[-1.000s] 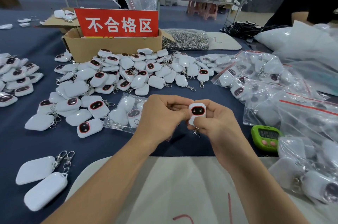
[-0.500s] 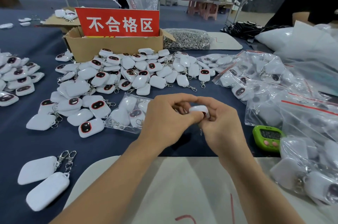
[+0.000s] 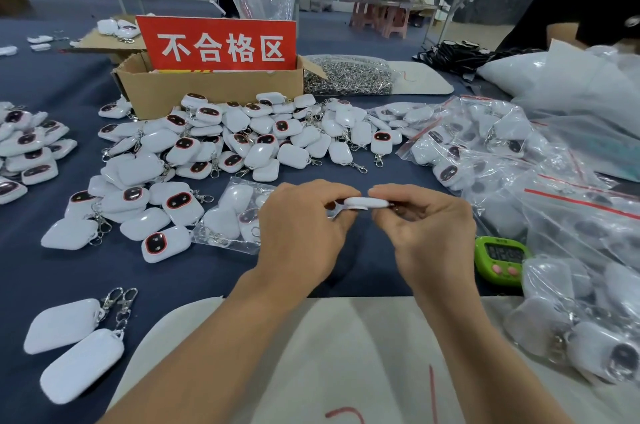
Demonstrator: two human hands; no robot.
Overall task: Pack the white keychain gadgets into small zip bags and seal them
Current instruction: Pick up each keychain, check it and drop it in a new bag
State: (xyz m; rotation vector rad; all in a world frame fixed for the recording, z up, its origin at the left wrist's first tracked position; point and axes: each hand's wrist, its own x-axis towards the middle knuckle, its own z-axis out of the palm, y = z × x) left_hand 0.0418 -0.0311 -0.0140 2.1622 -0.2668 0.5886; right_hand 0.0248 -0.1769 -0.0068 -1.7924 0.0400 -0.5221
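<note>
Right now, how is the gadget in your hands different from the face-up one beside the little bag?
The held gadget is pinched in the air by the left hand and right hand; the face-up gadget lies untouched on the cloth. The held gadget shows its thin edge; the face-up gadget shows a dark, red-rimmed face. Both are white.

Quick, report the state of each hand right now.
Left hand: closed, pinching the left end of the white keychain gadget.
Right hand: closed, pinching the right end of it.
</note>
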